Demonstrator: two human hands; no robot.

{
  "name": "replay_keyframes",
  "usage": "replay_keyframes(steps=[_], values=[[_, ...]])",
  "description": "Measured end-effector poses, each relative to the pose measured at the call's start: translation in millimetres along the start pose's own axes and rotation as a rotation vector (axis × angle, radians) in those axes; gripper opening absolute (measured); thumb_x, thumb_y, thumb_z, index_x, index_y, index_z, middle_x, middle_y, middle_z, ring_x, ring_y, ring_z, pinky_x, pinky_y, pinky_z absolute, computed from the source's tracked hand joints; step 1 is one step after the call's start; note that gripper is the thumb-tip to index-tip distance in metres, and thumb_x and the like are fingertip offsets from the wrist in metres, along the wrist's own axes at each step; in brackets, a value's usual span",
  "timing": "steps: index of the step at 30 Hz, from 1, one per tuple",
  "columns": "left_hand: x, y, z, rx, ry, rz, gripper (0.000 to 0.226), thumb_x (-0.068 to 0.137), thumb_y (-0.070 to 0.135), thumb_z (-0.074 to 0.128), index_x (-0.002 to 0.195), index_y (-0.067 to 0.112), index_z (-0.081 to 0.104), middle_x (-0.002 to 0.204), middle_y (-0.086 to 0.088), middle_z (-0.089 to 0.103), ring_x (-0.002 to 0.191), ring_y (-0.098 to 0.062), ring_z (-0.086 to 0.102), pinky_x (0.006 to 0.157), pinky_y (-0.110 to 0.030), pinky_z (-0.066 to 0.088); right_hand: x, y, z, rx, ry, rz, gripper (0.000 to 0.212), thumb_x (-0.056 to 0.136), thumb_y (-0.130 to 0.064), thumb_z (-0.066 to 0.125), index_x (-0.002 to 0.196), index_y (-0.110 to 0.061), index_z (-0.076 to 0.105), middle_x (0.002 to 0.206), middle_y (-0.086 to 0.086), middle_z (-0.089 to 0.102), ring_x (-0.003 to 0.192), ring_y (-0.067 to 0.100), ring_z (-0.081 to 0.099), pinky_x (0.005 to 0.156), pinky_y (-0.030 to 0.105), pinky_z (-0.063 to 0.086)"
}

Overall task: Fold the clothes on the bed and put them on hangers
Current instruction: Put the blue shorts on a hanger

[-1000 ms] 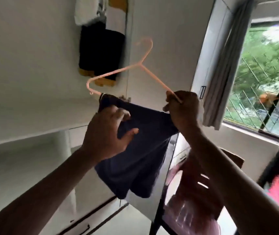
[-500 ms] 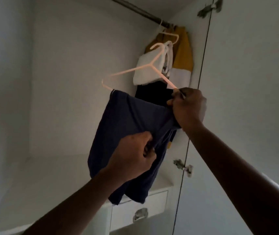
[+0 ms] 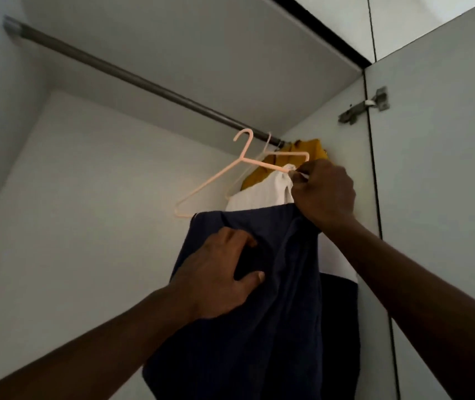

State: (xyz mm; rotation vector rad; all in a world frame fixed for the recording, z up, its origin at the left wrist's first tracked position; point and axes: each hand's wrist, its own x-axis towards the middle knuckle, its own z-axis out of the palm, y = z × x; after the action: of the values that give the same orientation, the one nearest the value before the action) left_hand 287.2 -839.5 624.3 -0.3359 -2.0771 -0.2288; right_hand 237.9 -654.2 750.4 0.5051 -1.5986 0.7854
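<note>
Under the rail (image 3: 144, 82), the right hand (image 3: 324, 194) grips the pink hanger (image 3: 216, 177) while the left hand (image 3: 219, 272) bunches the navy garment (image 3: 259, 327); tugging could slide it off.

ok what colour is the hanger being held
The hanger is pale peach-pink, clearest in the head view.

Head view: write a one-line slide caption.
Right hand holds pink hanger with navy garment near wardrobe rail; left hand grips the garment.

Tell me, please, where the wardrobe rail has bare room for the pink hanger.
The rail is bare from its wall bracket to the pink hanger. The right end is crowded with a mustard garment and a white garment.
</note>
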Motion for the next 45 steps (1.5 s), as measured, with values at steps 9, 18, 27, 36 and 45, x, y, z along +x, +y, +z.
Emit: replay_keyframes(steps=[9, 18, 27, 36, 45], values=[[107.2, -42.0, 24.0, 0.090, -0.021, 0.102, 0.075, 0.095, 0.066, 0.058, 0.155, 0.032, 0.028, 0.156, 0.005, 0.037, 0.141, -0.019, 0.040, 0.114, -0.046, 0.043, 130.8, -0.4, 57.0, -0.064, 0.135, 0.068, 0.026, 0.092, -0.029, 0.068, 0.114, -0.014, 0.071, 0.119, 0.016, 0.067, 0.111, 0.039, 0.065, 0.089, 0.041, 0.053], [138.1, -72.8, 38.4, -0.008, 0.033, 0.152, 0.070, 0.094, 0.060, 0.062, 0.149, 0.030, 0.032, 0.150, 0.004, 0.041, 0.137, -0.020, 0.044, 0.113, -0.047, 0.043, 174.5, -15.1, 112.4, -0.183, 0.011, 0.010, 0.027, 0.087, -0.027, 0.076, 0.108, -0.011, 0.068, 0.113, 0.015, 0.067, 0.104, 0.035, 0.066, 0.077, 0.039, 0.052], [124.9, -105.8, 70.2, -0.302, 0.044, 0.125, 0.097, 0.082, 0.082, 0.050, 0.161, 0.034, 0.021, 0.162, 0.011, 0.034, 0.148, -0.012, 0.037, 0.122, -0.044, 0.036, 158.4, -2.6, 127.5, -0.119, -0.084, 0.019, 0.034, 0.081, -0.031, 0.067, 0.110, -0.013, 0.073, 0.107, 0.012, 0.071, 0.096, 0.029, 0.068, 0.070, 0.031, 0.050], [98.7, -92.1, 116.9, -0.489, 0.192, 0.131, 0.094, 0.090, 0.076, 0.044, 0.165, 0.036, 0.003, 0.174, 0.013, 0.009, 0.158, -0.008, 0.014, 0.128, -0.046, 0.024, 63.1, 17.2, 98.5, -0.244, 0.085, -0.146, 0.055, 0.102, -0.054, 0.046, 0.148, -0.024, 0.035, 0.138, 0.010, 0.050, 0.113, 0.036, 0.060, 0.080, 0.035, 0.036], [49.2, 9.5, 117.7, -0.398, 0.378, 0.410, 0.081, 0.091, 0.042, 0.064, 0.161, 0.017, 0.031, 0.173, -0.005, 0.020, 0.159, -0.024, 0.021, 0.123, -0.056, 0.027, -69.7, 70.6, -29.5, -0.683, -0.101, -0.371, 0.066, 0.098, -0.054, 0.054, 0.153, -0.022, 0.035, 0.141, 0.008, 0.044, 0.098, 0.024, 0.061, 0.060, 0.027, 0.039]])
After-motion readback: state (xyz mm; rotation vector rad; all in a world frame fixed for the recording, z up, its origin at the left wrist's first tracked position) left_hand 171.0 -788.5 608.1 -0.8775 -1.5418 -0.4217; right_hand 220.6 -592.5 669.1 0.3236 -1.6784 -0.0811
